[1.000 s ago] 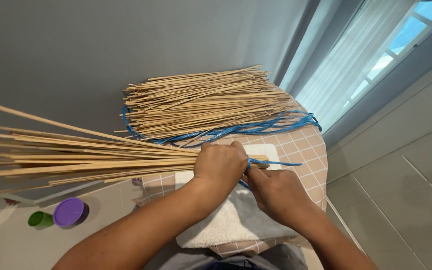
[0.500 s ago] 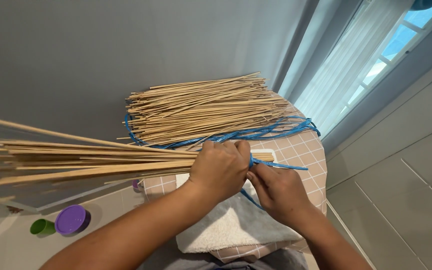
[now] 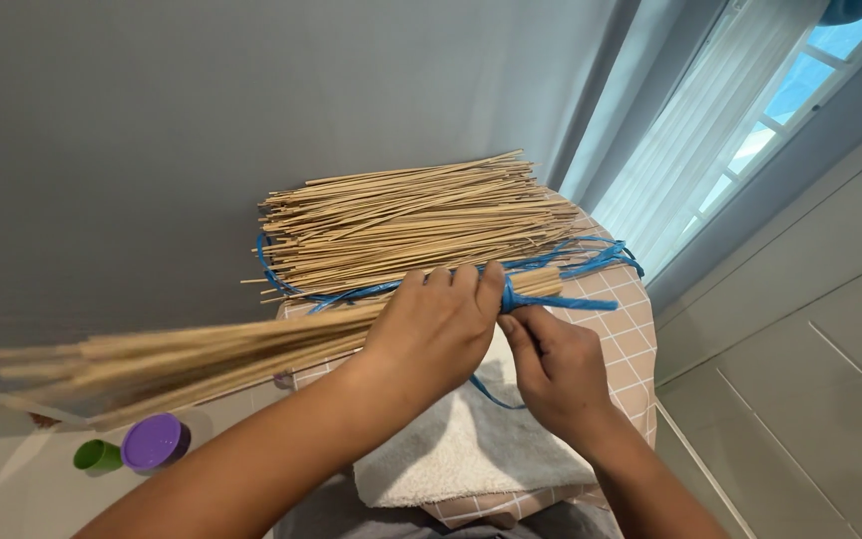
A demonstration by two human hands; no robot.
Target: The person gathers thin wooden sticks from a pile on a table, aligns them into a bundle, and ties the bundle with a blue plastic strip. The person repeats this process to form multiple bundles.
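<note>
Head view, looking down at two bare hands over a small round table (image 3: 631,329) with a pink checked cover.

Left hand (image 3: 436,329) wrapped tight around a bundle of thin tan sticks (image 3: 202,354), fingers curled over the top, near one end of the bundle. Long part of the bundle sticking out to the left, past the table edge, blurry and spread like a fan. Short stub of stick ends poking out to the right of the fist.

Blue string (image 3: 551,299) looped around that short stub, just beside the left hand's fingers. One loose end pointing right, another hanging down under the hands.

Right hand (image 3: 556,374) just below and right of the left one, fingertips pressed together, pinching the blue string right at the wrap.

White fluffy towel (image 3: 471,449) lying on the table under both hands.

Behind the hands, a big pile of loose sticks (image 3: 411,225) lying flat on the table, with more blue cord (image 3: 606,255) curling around its edges.

Down low on the left, a purple lid (image 3: 155,442) touching a small green cup (image 3: 99,456).

Grey wall behind, bright window with a white curtain (image 3: 690,150) at the top right.
</note>
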